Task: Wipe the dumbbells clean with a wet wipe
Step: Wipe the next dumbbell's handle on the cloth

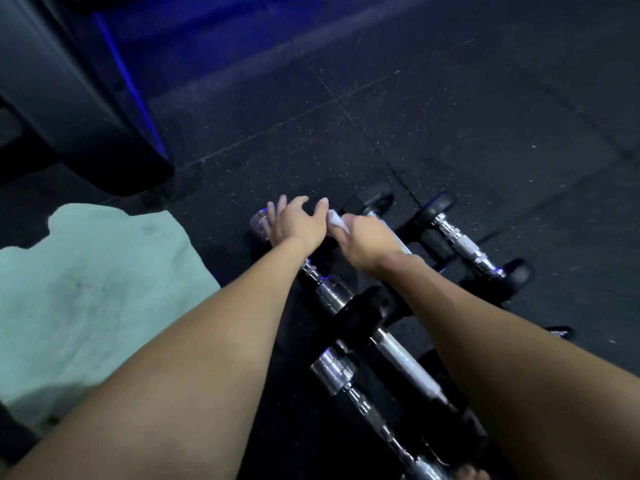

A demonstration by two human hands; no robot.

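Observation:
Several chrome-handled dumbbells with black ends lie side by side on the dark gym floor. My left hand (298,225) rests with spread fingers on the black end of the nearest dumbbell (329,292). My right hand (367,242) pinches a small white wet wipe (335,218) and presses it against that same black end, beside my left thumb. A second dumbbell (408,362) runs under my right forearm. Further right lies a third dumbbell (467,244), untouched.
A pale green towel (97,292) is spread on the floor at the left. A large dark machine base (86,109) with a blue glow stands at the upper left. Speckled black rubber floor tiles (450,116) stretch beyond the dumbbells.

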